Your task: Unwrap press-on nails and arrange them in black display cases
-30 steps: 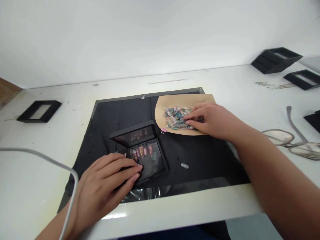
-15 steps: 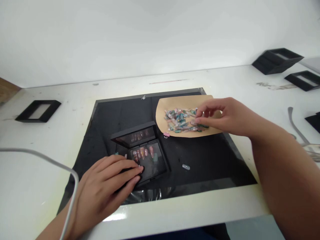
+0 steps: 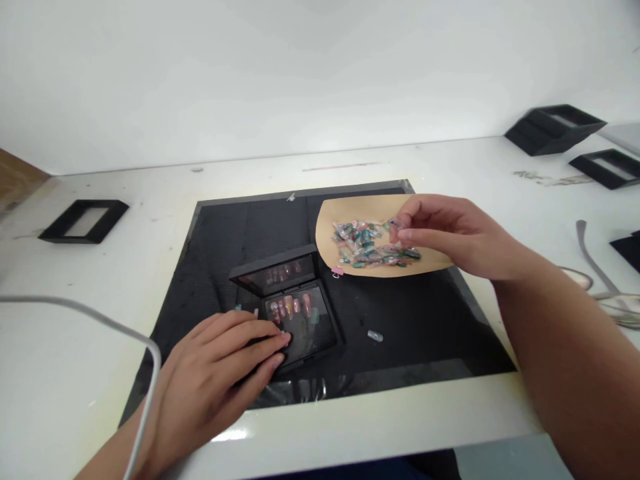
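Observation:
My right hand (image 3: 445,230) pinches a translucent pinkish false nail (image 3: 394,232) between thumb and fingers. Beneath it lies a pile of teal, pink and clear false nails (image 3: 365,248) on a tan sheet (image 3: 327,230). A black hinged case (image 3: 327,308) stands with its mirrored lid raised, a row of pink decorated false nails (image 3: 289,307) and a pale teal piece (image 3: 315,315) inside. My left hand (image 3: 225,363) rests, fingers stretched out, over the case's left side. Something small and pinkish (image 3: 285,338) shows at its fingertips; whether it is held is unclear.
A loose bluish false nail (image 3: 375,336) lies on the black mat (image 3: 425,333). A pink clip (image 3: 337,271) sits at the sheet's edge. Black frames (image 3: 85,221) stand left and right. A grey cable (image 3: 100,320) crosses my left forearm; glasses (image 3: 620,310) lie at right.
My right hand has lifted slightly off the pile, and a pinkish false nail now shows in its pinch. My left hand stays on the case. The whole view has shifted a little.

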`<state>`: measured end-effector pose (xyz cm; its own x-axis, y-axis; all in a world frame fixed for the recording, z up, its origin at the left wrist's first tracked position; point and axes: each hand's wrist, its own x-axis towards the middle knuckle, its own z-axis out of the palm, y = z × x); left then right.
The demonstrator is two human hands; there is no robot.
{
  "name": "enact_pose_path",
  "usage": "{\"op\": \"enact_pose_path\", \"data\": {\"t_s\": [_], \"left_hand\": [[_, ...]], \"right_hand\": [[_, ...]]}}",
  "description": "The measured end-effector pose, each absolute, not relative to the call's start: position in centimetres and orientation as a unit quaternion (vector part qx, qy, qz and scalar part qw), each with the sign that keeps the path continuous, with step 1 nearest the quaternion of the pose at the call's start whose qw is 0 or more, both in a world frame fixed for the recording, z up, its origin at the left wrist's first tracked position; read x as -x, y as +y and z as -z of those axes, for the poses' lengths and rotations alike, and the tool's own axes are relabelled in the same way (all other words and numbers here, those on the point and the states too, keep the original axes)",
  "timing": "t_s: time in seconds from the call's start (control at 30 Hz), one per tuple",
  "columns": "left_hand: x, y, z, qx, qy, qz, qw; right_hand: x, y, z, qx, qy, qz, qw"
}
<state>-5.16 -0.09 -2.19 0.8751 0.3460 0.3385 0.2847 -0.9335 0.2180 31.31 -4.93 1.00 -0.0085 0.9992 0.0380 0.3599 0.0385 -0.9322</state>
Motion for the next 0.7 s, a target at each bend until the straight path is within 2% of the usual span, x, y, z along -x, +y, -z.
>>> {"op": "enact_pose_path", "data": {"t_s": [0.33, 0.53, 0.7], "left_hand": [[5.2, -0.2, 2.2, -0.964, 0.164, -0.187, 0.091], [5.3, -0.2, 2.2, -0.966, 0.159, -0.183, 0.092], [5.2, -0.2, 2.1, -0.965, 0.163, -0.186, 0.087]], "right_hand": [[-29.7, -5.3, -1.6, 0.535, -0.586, -0.453, 0.407], [-29.1, -5.5, -1.2, 0.469, -0.585, -0.483, 0.452], [-28.0, -6.0, -1.2, 0.434, -0.592, -0.520, 0.438]]}}
